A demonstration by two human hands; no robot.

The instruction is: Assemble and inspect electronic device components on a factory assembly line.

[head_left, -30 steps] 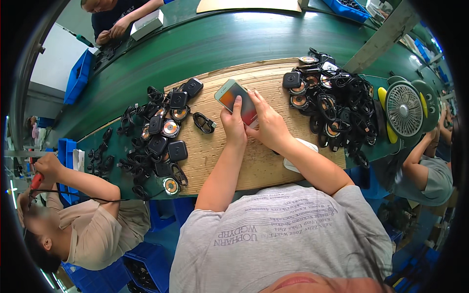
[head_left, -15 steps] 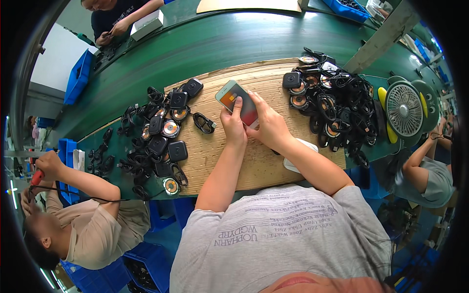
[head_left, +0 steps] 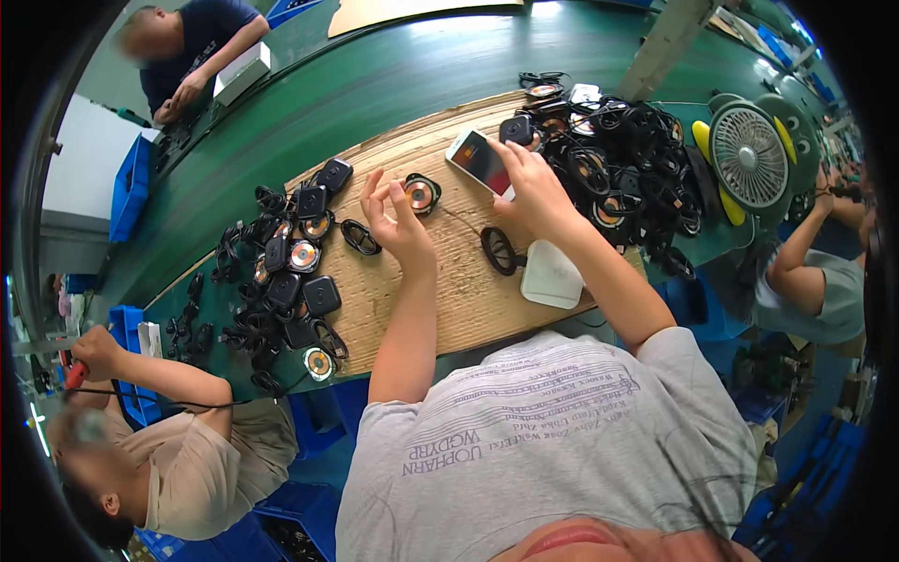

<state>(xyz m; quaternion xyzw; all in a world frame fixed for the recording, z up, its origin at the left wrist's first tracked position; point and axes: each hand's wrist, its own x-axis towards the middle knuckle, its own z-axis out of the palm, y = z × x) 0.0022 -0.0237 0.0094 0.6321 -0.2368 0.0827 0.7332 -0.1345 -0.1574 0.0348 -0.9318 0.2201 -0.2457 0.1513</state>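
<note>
My right hand [head_left: 536, 195] is closed on a smartphone [head_left: 479, 161] with a white edge and a lit screen, tilted above the cardboard. To the left, my left hand [head_left: 403, 229] is raised with its fingers apart and nothing between them. Just beside its thumb is a round charging pad [head_left: 421, 194] with a copper-coloured ring. A thin cable runs from near the pad to a black cable coil [head_left: 499, 250] on the cardboard. Under my right forearm, partly covered, lies a white rounded-square pad [head_left: 552, 275].
The cardboard sheet [head_left: 375, 323] rests on a green worktop [head_left: 412, 70]. Piles of black chargers and cables [head_left: 284, 286] flank it, the other pile [head_left: 609, 159] lying right, beside a small fan [head_left: 749, 155]. Co-workers sit at far left, near left and right.
My left hand has come off the phone and moved left. The round charging pad and its cable now show. My right hand carries the phone to the right. The whole view has shifted.
</note>
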